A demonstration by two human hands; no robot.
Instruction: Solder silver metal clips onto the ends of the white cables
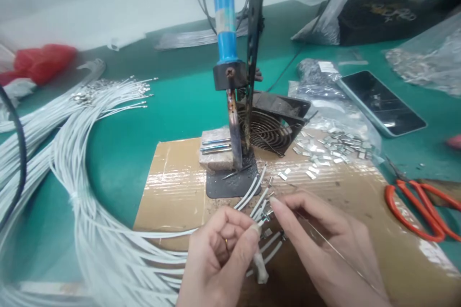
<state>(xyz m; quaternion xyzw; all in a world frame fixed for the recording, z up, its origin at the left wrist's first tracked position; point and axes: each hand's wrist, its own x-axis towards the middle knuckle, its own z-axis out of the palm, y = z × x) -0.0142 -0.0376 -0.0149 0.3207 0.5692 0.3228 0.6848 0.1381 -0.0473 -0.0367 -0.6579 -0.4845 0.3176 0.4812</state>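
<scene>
I see a clear plastic bag (446, 41), far right, holding small shiny parts (414, 66). Left hand (225, 254) pinched closed on a white wire (262, 221), over the cardboard (173, 187); right hand (324, 235) clamps thin solder wire (338, 253) near that white wire's tip.

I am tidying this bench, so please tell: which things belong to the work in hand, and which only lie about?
Likely in the job:
white cables
thin wire
metal pieces
soldering iron
fan
scissors, perhaps

Probably just lying about:
phone
red bundle
</scene>
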